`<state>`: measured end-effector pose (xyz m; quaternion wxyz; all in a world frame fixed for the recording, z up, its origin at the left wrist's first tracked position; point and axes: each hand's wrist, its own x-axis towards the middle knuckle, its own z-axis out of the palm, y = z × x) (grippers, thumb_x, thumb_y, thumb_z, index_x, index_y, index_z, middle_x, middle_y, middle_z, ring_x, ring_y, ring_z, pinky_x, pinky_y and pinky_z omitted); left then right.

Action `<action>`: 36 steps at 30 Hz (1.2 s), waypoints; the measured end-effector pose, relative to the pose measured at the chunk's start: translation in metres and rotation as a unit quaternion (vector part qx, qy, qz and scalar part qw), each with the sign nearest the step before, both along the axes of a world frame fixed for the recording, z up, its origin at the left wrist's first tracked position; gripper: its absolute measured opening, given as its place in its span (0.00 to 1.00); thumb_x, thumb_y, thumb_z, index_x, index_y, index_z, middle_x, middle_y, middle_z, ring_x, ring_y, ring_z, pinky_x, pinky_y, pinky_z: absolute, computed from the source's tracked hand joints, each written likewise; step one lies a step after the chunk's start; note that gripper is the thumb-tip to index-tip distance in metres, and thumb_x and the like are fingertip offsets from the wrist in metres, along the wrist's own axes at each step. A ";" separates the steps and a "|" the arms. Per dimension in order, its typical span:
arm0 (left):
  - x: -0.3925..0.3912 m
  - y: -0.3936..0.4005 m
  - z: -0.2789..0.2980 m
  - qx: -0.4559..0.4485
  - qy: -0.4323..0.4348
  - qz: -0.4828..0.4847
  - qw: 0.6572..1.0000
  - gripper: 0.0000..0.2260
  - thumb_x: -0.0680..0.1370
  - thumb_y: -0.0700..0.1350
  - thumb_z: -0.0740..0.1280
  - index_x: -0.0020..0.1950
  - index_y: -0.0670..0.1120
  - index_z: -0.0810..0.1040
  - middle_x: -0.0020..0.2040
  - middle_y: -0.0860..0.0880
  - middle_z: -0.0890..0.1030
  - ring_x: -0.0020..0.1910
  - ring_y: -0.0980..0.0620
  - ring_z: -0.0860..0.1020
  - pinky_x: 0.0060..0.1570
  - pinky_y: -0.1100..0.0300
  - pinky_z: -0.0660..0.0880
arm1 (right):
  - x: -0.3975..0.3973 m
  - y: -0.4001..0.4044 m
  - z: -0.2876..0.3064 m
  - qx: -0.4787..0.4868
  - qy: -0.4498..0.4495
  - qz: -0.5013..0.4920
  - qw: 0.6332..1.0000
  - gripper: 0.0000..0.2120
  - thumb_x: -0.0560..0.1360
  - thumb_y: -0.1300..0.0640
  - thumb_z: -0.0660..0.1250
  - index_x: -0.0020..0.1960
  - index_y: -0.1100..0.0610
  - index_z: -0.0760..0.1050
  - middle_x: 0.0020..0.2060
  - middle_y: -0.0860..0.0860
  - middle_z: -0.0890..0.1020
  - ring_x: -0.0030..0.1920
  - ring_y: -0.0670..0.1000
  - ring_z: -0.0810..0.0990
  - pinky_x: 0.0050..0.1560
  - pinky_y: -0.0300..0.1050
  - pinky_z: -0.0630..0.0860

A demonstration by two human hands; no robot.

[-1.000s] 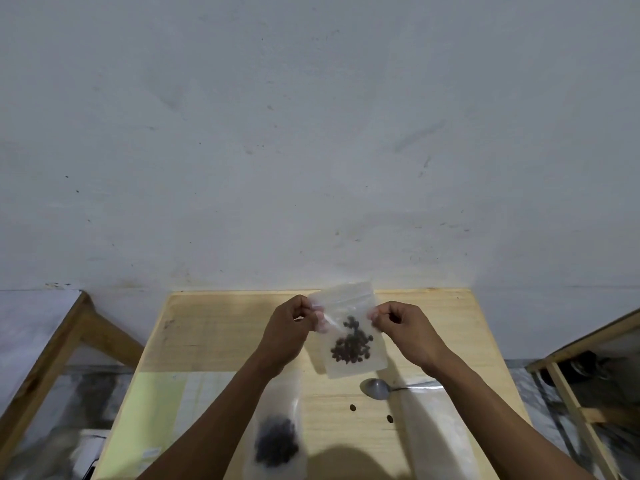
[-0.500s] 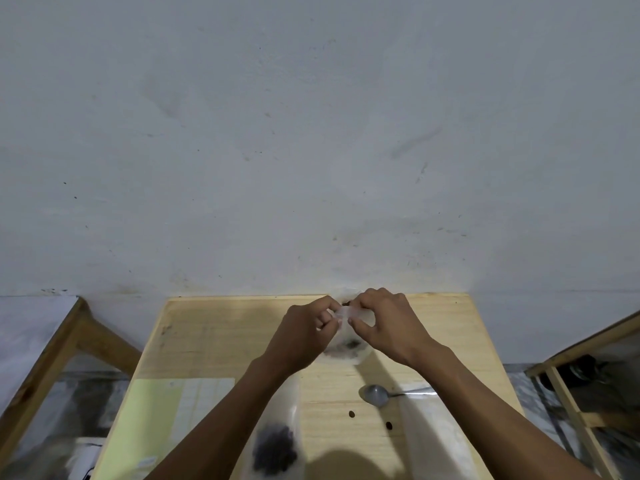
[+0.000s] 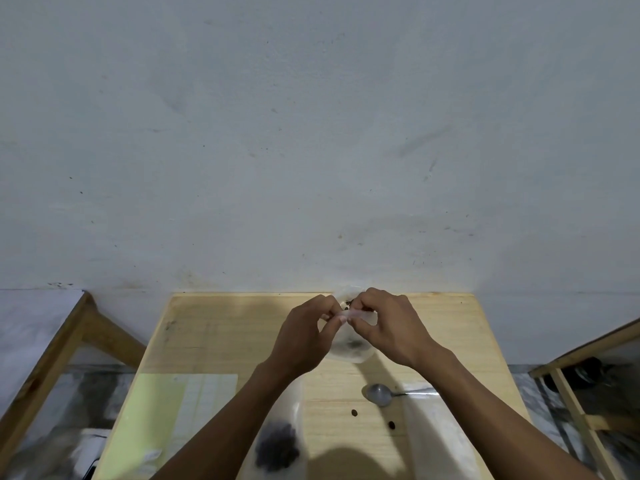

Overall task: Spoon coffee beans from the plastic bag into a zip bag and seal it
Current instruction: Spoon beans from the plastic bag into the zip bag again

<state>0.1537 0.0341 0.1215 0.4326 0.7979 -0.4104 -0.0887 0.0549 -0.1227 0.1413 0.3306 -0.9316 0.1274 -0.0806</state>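
Since a second ago: zip bag [image 3: 349, 351] tipped flat, hands closed together over its mouth, above wooden table [image 3: 221, 327]. Light, limp, slick film; best pinched along zip strip. Left hand [image 3: 304, 336] and right hand [image 3: 388, 327] both pinching top edge. Spoon [image 3: 380, 394] idle nearby.

Pale grey scuffed wall [image 3: 311, 133] fills the upper frame. Light wooden counter [image 3: 225, 334] at 6 o'clock against it. Wooden frame [image 3: 52, 351] at 8 o'clock, another wooden frame [image 3: 575, 400] at 4 o'clock. Mottled grey floor [image 3: 526, 386] beneath. Dim, even light.

Both hands [image 3: 304, 337] [image 3: 391, 327] have closed together, pinching the zip bag [image 3: 349, 351] top; bag tilted flatter.
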 end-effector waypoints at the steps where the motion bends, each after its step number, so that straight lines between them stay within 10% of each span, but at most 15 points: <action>1: 0.000 0.000 -0.001 -0.004 0.008 0.001 1.000 0.06 0.77 0.46 0.67 0.41 0.49 0.76 0.38 0.58 0.78 0.41 0.56 0.77 0.45 0.54 0.77 | 0.000 0.000 0.000 -0.010 0.006 0.003 1.000 0.09 0.73 0.43 0.62 0.44 0.47 0.76 0.42 0.42 0.79 0.43 0.43 0.75 0.50 0.48 0.70; 14: 0.005 0.022 -0.004 -0.024 0.108 0.066 0.992 0.08 0.77 0.40 0.70 0.39 0.45 0.75 0.37 0.52 0.81 0.40 0.58 0.79 0.39 0.73 0.69 | -0.013 -0.010 -0.008 -0.015 0.035 0.002 0.999 0.09 0.75 0.44 0.64 0.45 0.48 0.77 0.41 0.40 0.79 0.43 0.45 0.77 0.53 0.52 0.73; 24: -0.008 0.028 -0.001 -0.098 0.244 0.122 0.957 0.03 0.79 0.42 0.67 0.47 0.44 0.78 0.42 0.47 0.82 0.43 0.49 0.81 0.45 0.63 0.78 | -0.007 -0.009 -0.007 0.279 0.034 -0.058 0.958 0.10 0.75 0.58 0.72 0.38 0.59 0.75 0.38 0.59 0.80 0.37 0.49 0.74 0.41 0.45 0.71; 30: -0.022 0.052 -0.023 -0.080 0.285 0.170 0.940 0.05 0.77 0.41 0.70 0.52 0.47 0.80 0.46 0.48 0.83 0.43 0.51 0.83 0.44 0.61 0.79 | 0.004 0.002 -0.021 0.459 0.035 -0.116 0.880 0.10 0.75 0.57 0.72 0.40 0.59 0.74 0.33 0.52 0.75 0.38 0.53 0.79 0.40 0.48 0.73; 36: -0.042 0.080 -0.044 -0.097 0.385 0.258 0.881 0.06 0.77 0.37 0.70 0.52 0.44 0.81 0.37 0.51 0.83 0.37 0.51 0.82 0.38 0.60 0.78 | 0.006 0.046 -0.053 0.510 0.057 -0.159 0.843 0.14 0.79 0.57 0.67 0.64 0.53 0.73 0.46 0.57 0.82 0.42 0.52 0.82 0.44 0.48 0.79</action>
